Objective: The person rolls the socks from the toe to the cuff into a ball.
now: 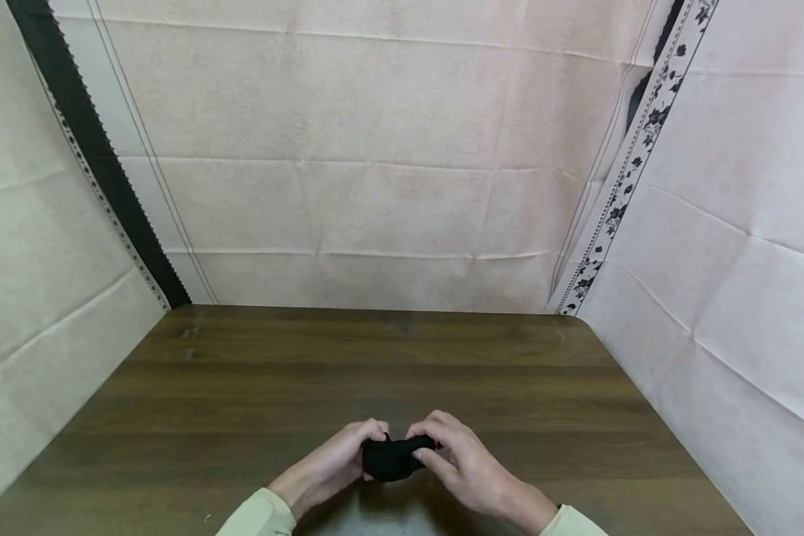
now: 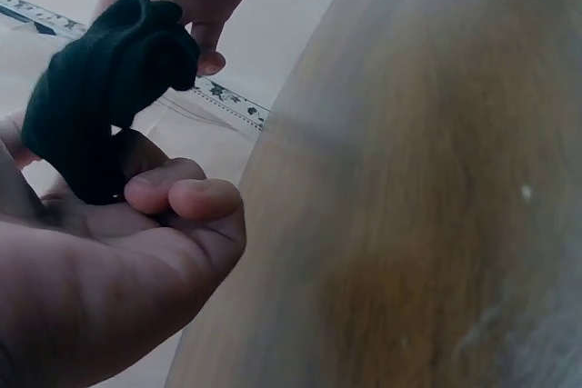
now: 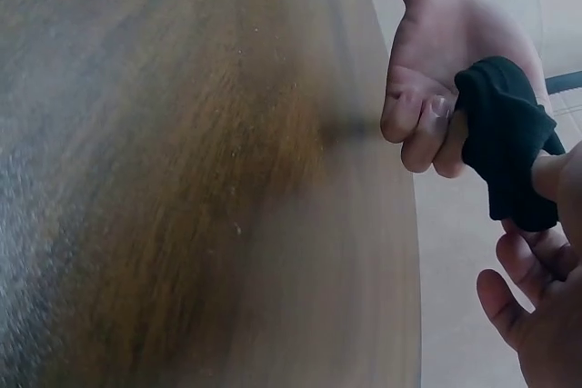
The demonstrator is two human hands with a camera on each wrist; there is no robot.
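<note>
A bunched black sock (image 1: pixel 391 460) of soft fabric is held between both hands, above the near part of the table. My left hand (image 1: pixel 338 460) grips its left end, with the fingers curled in against the cloth. At the other end, my right hand (image 1: pixel 461 467) pinches the fabric between thumb and fingers. In the left wrist view the sock (image 2: pixel 100 88) shows rolled folds at its upper end. The right wrist view has the sock (image 3: pixel 509 138) spanning from one hand to the other, its lower end partly hidden by the right thumb.
The brown wood-grain table (image 1: pixel 375 372) spreads out ahead of the hands. Pale creased cloth (image 1: pixel 388 186) hangs behind it, with more at both sides. A floral border (image 1: pixel 616 216) runs down the right corner, and a dark strip (image 1: pixel 107 164) down the left.
</note>
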